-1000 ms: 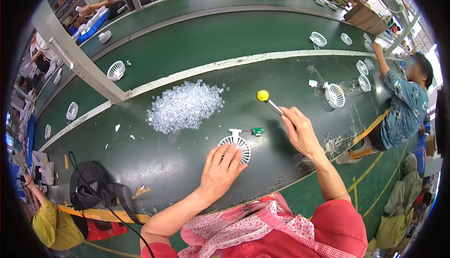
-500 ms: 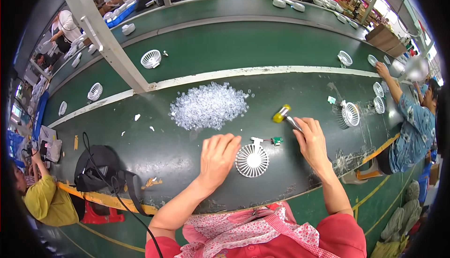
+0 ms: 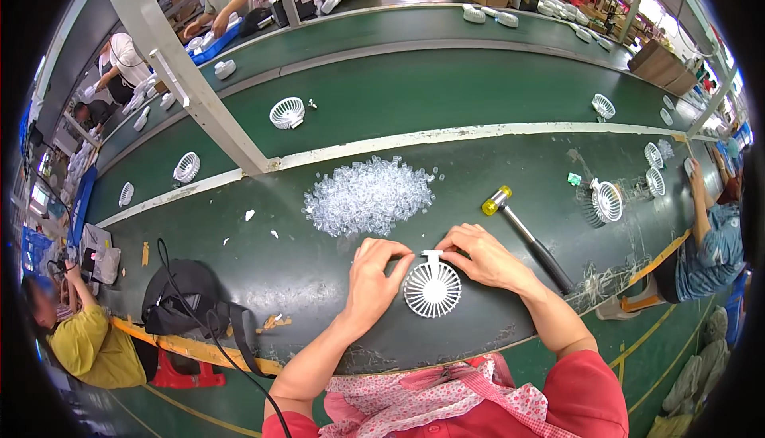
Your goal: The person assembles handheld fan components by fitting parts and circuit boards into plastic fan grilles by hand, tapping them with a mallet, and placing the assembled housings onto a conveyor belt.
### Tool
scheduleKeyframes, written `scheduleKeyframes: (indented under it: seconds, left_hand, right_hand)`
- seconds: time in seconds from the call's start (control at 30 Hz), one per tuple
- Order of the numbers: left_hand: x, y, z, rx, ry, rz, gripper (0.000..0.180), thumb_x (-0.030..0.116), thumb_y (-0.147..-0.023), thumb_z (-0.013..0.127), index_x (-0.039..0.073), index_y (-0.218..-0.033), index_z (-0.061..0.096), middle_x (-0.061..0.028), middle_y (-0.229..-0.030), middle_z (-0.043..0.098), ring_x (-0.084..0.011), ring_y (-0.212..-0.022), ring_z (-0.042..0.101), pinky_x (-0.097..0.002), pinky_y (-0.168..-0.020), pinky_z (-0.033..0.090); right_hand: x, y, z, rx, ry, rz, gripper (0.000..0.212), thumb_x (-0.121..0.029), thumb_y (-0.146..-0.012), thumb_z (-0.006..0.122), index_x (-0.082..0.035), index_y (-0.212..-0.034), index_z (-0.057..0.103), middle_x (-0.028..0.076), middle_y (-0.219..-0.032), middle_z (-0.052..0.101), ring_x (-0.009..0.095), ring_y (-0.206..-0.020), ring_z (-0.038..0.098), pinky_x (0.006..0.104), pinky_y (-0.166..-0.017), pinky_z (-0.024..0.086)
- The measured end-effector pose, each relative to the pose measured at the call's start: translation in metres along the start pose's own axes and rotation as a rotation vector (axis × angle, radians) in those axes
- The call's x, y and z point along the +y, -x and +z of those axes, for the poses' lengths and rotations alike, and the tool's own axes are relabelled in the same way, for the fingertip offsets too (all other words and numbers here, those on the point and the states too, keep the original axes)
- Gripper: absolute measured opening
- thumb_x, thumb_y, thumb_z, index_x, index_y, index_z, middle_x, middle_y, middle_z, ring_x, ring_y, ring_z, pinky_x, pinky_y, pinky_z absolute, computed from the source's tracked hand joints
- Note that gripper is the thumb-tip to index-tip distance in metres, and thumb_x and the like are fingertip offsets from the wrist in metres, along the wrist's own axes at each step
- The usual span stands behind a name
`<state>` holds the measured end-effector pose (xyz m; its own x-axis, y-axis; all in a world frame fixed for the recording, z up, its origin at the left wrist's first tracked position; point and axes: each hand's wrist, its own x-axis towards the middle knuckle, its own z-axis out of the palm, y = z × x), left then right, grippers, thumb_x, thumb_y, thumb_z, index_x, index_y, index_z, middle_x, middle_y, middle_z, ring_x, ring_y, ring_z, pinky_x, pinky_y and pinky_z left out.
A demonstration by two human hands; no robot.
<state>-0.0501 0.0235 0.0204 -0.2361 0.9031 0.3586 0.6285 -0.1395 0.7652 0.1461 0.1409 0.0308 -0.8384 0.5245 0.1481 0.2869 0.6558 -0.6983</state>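
Observation:
A round white slotted fan grille (image 3: pixel 433 291) lies flat before me, its short neck pointing away. At the left of the neck, my left hand (image 3: pixel 373 277) has thumb and forefinger tips brought together; whatever is between them is too small to make out. My right hand (image 3: pixel 483 258) bends its fingertips in at the neck's right side, closed on something its own fingers hide. Right of that hand lies a hammer (image 3: pixel 530 238) with a yellow two-faced head and dark grip, untouched. Beyond my hands spreads a heap of small clear plastic pieces (image 3: pixel 370 197).
A black bag (image 3: pixel 182 299) with a strap and cable sits at left. More white grilles (image 3: pixel 607 201) and a small green board (image 3: pixel 574 178) lie at right. A metal post (image 3: pixel 187 72) rises by the green conveyor belt (image 3: pixel 382 91). A co-worker in blue (image 3: pixel 709 235) sits at right.
My right hand has let go of the hammer and come left to the grille's neck. The green board beside the neck is now hidden. The right co-worker's hand has drawn back from the belt.

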Motion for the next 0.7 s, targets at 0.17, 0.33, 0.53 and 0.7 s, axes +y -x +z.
scheduleKeyframes:
  seconds: [0.17,0.33,0.53,0.7]
  left_hand:
    - [-0.005,-0.004,-0.001,-0.068,1.012,-0.495,0.018,0.008,-0.094,0.063,0.001,-0.11,0.065,-0.007,-0.102,0.069,-0.0106,-0.091,0.06,-0.0252,-0.082,0.045]
    - [-0.013,-0.003,0.004,-0.063,1.092,-0.573,0.022,0.009,-0.094,0.064,0.0,-0.114,0.066,-0.0103,-0.106,0.07,-0.0132,-0.099,0.062,-0.0257,-0.088,0.046]
    - [-0.007,0.001,0.009,-0.066,1.103,-0.603,0.024,0.008,-0.094,0.064,-0.002,-0.115,0.065,-0.0115,-0.108,0.07,-0.0141,-0.099,0.064,-0.0272,-0.09,0.05]
    - [-0.003,0.005,0.01,-0.021,0.98,-0.589,0.022,0.005,-0.093,0.064,-0.003,-0.114,0.068,-0.0103,-0.107,0.07,-0.0118,-0.097,0.064,-0.0251,-0.089,0.05]
  right_hand:
    - [-0.011,0.007,0.02,0.246,-0.449,0.084,0.016,-0.008,-0.093,0.062,0.003,-0.105,0.063,0.014,-0.098,0.07,0.022,-0.087,0.069,0.0321,-0.077,0.054]
    - [-0.017,0.004,0.027,0.335,-0.424,0.051,0.014,-0.002,-0.092,0.063,0.004,-0.105,0.061,0.012,-0.097,0.07,0.019,-0.089,0.07,0.0293,-0.078,0.056]
    - [-0.02,0.005,0.031,0.342,-0.398,0.043,0.016,-0.001,-0.092,0.062,0.005,-0.106,0.06,0.015,-0.097,0.071,0.022,-0.09,0.071,0.0308,-0.077,0.058]
    - [-0.021,0.005,0.035,0.36,-0.385,0.055,0.016,-0.003,-0.093,0.062,0.005,-0.107,0.06,0.016,-0.096,0.071,0.024,-0.09,0.072,0.0317,-0.078,0.058]
